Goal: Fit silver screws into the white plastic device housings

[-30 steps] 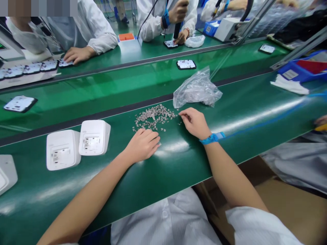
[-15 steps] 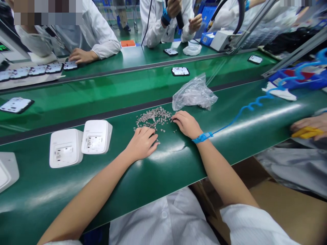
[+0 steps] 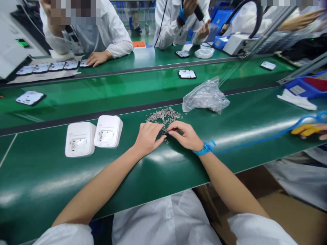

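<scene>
A loose pile of small metal pieces (image 3: 163, 115) lies on the green work surface, just beyond my fingers. My left hand (image 3: 150, 137) rests at the pile's near edge, fingers bent and thumb stretched toward my right hand; what sits between them is too small to make out. Thumb and forefinger of my right hand (image 3: 186, 135) pinch at a tiny metal piece close to the left fingertips. Around my right wrist is a blue wrist strap (image 3: 205, 148) with a coiled cord. To the left stand two white plastic housings (image 3: 80, 139) with recessed fronts.
Behind my right hand lies a clear plastic bag (image 3: 205, 97). A green conveyor belt (image 3: 122, 85) carries dark-edged white panels (image 3: 187, 74). Co-workers in white coats sit across it. At right are a blue bin (image 3: 304, 86) and another person's hand with yellow finger covers (image 3: 308, 130).
My right hand has come left and nearer to me, from the pile's right edge to my left fingertips. The whole view has shifted, so the scene sits farther right.
</scene>
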The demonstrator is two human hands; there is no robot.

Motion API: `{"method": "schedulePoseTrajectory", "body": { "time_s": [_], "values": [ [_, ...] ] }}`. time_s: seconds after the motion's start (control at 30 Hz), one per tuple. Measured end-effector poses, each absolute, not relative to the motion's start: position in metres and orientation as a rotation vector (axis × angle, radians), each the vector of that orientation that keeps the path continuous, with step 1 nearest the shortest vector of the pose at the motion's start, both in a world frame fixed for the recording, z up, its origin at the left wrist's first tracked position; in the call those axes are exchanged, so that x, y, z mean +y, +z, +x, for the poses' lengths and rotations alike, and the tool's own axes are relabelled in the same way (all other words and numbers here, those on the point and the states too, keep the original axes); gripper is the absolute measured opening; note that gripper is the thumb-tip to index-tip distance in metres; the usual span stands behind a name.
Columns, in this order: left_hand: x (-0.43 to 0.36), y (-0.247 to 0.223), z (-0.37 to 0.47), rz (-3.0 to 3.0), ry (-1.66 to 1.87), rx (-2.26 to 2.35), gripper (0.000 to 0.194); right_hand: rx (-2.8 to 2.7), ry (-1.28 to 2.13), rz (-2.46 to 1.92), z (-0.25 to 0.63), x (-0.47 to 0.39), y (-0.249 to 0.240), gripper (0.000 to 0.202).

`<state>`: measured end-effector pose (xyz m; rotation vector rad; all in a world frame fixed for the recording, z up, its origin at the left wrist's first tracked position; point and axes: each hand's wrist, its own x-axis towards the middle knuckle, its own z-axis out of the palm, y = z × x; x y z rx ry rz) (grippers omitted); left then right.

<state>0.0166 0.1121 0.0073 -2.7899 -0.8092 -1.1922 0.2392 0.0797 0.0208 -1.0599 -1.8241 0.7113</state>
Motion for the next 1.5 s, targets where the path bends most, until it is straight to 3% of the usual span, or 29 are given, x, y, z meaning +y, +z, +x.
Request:
{"method": "schedulePoseTrajectory", "body": {
  "time_s": [0.1,0.27,0.5,0.77,0.9,1.13,1.5],
  "values": [
    [0.115,0.005,0.015,-2.835,-1.229,-0.760,0.016,-1.812,0.839,-0.992,0.223,0.074,0.021,0.019],
    [0.115,0.003,0.015,-2.858,-1.225,-0.759,0.014,-1.552,1.107,-0.920,0.225,0.074,0.016,0.025],
    [0.115,0.009,0.016,-2.872,-1.236,-0.881,0.014,-1.501,0.996,-0.918,0.231,0.077,0.015,0.025],
    [0.115,0.010,0.018,-2.898,-0.992,-0.942,0.010,-1.531,0.954,-0.987,0.233,0.077,0.013,0.027],
    [0.112,0.013,0.018,-2.882,-1.049,-0.984,0.020,-1.565,0.925,-0.987,0.232,0.077,0.010,0.023],
    [0.114,0.010,0.016,-2.930,-1.076,-0.966,0.017,-1.626,0.838,-1.003,0.228,0.077,0.012,0.023],
    [0.112,0.014,0.017,-2.992,-1.016,-0.888,0.020,-1.642,0.952,-0.993,0.230,0.076,0.006,0.022]
  ]
}}
